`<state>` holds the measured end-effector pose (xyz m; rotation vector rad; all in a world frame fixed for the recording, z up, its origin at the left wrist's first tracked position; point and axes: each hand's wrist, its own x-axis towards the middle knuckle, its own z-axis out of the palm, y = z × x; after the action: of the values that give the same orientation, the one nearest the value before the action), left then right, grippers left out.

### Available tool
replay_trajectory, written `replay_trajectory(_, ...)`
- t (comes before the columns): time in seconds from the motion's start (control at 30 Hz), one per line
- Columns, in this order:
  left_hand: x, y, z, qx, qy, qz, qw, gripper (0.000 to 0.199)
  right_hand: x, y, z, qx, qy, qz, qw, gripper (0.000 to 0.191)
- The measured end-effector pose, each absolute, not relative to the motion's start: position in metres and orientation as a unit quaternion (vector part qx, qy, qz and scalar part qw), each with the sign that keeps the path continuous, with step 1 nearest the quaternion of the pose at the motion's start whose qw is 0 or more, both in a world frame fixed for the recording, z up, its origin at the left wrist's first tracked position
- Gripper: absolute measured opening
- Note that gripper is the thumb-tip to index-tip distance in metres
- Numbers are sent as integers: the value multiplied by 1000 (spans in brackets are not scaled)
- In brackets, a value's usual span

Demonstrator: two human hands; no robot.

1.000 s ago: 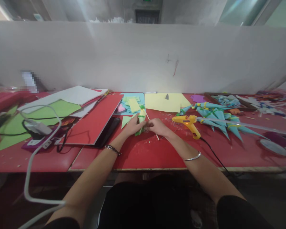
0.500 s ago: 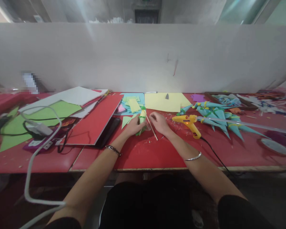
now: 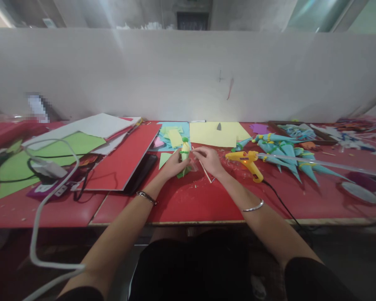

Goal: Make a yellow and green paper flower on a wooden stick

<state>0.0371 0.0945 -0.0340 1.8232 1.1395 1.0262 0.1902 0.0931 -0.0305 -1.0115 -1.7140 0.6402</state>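
Observation:
My left hand (image 3: pixel 173 164) is closed around a small paper figure (image 3: pixel 185 147) in pale yellow and green, which stands roughly upright with a green top and a green band. Its lower part is partly hidden by my fingers. Just to the right, my right hand (image 3: pixel 210 160) has its fingers pinched on a thin wooden stick (image 3: pixel 206 172), whose lower end slants down toward the red tabletop. The stick's upper end lies close to the paper figure. A yellow hot glue gun (image 3: pixel 246 162) lies right of my right hand, its small light glowing orange.
Blue paper cones (image 3: pixel 285 154) with yellow and green trim lie at the right. A red board (image 3: pixel 122 161) rests at the left beside a purple power strip (image 3: pixel 53 186) and a white cable (image 3: pixel 40 225). Yellow paper (image 3: pixel 209 134) lies behind my hands.
My right hand's fingers have come onto the stick, and the stick has shifted slightly right. The paper figure has moved slightly left and looks more upright in my left hand.

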Motion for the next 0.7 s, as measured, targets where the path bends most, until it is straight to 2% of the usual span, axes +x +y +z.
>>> replay_trajectory(0.17, 37, 93, -31, 686, 437, 415, 409, 30, 189, 93, -34, -410, -678, 326, 516, 12)
replay_trajectory(0.37, 37, 92, -30, 680, 433, 410, 426, 33, 189, 94, -34, -428, -680, 285, 523, 16)
replay_trajectory(0.47, 37, 93, -32, 681, 429, 415, 424, 32, 189, 90, -31, -420, -681, 304, 517, 15)
replay_trajectory(0.57, 37, 94, -33, 681, 428, 421, 419, 32, 189, 89, -31, -419, -672, 281, 542, 17)
replay_trajectory(0.7, 37, 95, -34, 675, 413, 430, 435, 36, 189, 92, -32, -411, -661, 260, 571, 9)
